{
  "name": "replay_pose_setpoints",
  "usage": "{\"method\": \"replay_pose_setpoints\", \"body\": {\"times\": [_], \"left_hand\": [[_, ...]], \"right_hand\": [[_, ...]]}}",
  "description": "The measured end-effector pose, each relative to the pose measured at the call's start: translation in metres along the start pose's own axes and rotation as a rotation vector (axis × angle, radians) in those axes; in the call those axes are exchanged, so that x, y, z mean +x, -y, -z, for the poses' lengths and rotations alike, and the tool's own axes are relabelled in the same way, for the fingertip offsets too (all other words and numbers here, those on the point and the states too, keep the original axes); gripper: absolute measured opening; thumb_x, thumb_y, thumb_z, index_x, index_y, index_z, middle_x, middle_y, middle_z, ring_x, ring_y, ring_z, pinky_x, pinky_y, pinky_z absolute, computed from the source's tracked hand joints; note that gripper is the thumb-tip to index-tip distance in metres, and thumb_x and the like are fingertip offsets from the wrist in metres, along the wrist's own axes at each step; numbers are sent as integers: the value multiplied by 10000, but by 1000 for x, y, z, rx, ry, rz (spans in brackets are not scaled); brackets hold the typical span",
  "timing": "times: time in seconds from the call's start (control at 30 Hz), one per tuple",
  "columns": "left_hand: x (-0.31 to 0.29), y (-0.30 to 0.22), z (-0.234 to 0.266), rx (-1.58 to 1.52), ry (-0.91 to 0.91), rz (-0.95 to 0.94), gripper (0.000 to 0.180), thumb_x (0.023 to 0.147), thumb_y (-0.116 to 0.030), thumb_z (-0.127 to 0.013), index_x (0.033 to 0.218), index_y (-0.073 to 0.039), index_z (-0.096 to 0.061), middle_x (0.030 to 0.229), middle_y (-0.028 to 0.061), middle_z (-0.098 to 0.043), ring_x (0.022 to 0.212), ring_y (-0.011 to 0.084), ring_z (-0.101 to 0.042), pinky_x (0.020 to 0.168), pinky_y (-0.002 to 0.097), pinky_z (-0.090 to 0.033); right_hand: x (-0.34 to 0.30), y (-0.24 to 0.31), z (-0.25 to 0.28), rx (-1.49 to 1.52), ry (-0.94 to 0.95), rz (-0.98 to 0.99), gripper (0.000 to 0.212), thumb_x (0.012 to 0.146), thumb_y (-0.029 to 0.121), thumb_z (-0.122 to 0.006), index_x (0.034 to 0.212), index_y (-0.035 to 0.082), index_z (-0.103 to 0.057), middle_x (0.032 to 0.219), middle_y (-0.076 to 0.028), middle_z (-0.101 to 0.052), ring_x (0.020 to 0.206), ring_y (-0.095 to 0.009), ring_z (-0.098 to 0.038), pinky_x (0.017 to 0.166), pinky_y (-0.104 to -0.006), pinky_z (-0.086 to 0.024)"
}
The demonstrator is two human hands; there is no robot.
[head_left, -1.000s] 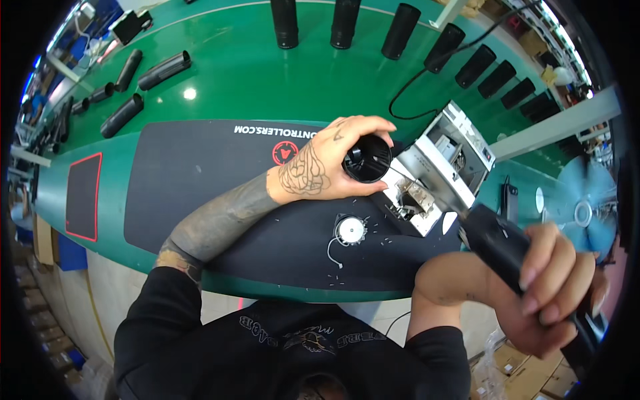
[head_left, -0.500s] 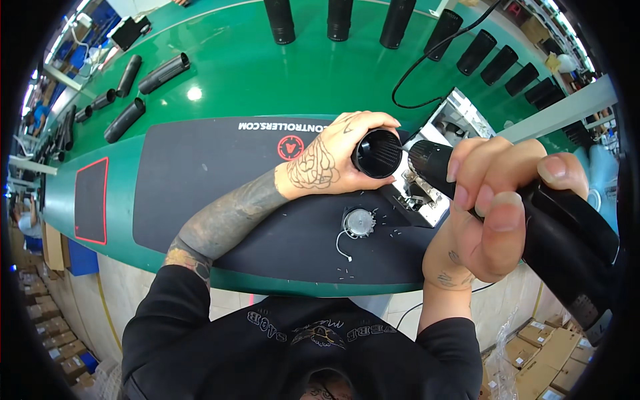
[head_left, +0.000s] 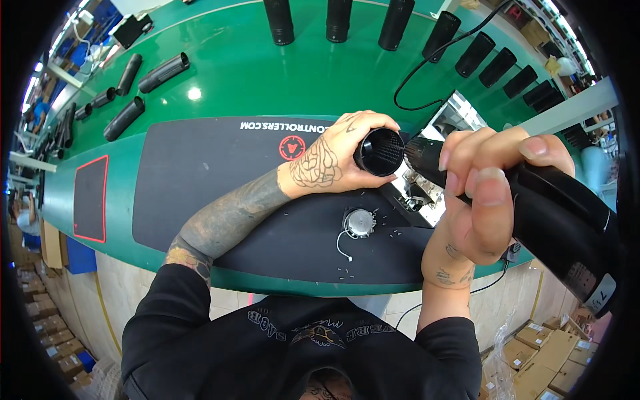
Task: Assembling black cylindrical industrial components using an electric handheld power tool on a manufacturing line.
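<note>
My left hand is wrapped round a black cylindrical tube, whose hollow, ribbed inside faces up. My right hand grips a black power screwdriver by its body. The driver's nose points left, close against the tube's right side; whether its bit touches a screw there is too small to tell. A silver speaker-like round part with a white lead lies on the dark mat, below the tube. Small loose screws are scattered around it.
A metal screw-feeder-like box stands behind my right hand, and a black cable curves behind it. Several black tubes stand along the far side of the green table; others lie at left. Cardboard boxes sit on the floor at right.
My right hand and the screwdriver have shifted slightly left, bringing the driver's nose nearer the tube. The driver's rear end has swung up. The tube has moved very slightly right in my left hand.
</note>
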State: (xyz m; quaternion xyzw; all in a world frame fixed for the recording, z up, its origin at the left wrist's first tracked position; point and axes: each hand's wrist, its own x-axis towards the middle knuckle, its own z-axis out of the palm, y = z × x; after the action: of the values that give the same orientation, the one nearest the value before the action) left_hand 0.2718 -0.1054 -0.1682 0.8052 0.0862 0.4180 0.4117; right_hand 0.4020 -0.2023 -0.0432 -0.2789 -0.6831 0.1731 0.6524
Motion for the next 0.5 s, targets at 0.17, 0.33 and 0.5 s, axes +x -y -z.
{"method": "replay_pose_setpoints", "body": {"times": [0.17, 0.33, 0.5], "left_hand": [[-1, -1, -1, -34, -10, 21, 572, 630, -99, -798, 1128, -89, -518, 1042, 43, -599, 913, 205, -587, 887, 315, -430], [-2, -5, -3, -7, -23, -6, 569, 626, -92, -793, 1124, -88, -519, 1031, 46, -596, 904, 209, -583, 869, 310, -439], [-4, -2, -4, 9, -22, -33, 579, 623, -90, -788, 1133, -95, -517, 1038, 47, -595, 924, 213, -582, 865, 308, -445]], "right_hand": [[-3, 2, -7, -25, -62, -55, 357, 797, 33, -482, 1146, 100, -442, 693, -51, -488, 538, -133, -464, 585, -308, -418], [-5, 9, -11, -75, -104, -136, 352, 789, 22, -479, 1131, 96, -438, 683, -50, -484, 532, -135, -462, 575, -309, -416], [-9, 33, -12, -224, -296, -112, 295, 798, 53, -484, 1088, 101, -459, 677, -43, -472, 526, -136, -457, 555, -302, -397]]}}
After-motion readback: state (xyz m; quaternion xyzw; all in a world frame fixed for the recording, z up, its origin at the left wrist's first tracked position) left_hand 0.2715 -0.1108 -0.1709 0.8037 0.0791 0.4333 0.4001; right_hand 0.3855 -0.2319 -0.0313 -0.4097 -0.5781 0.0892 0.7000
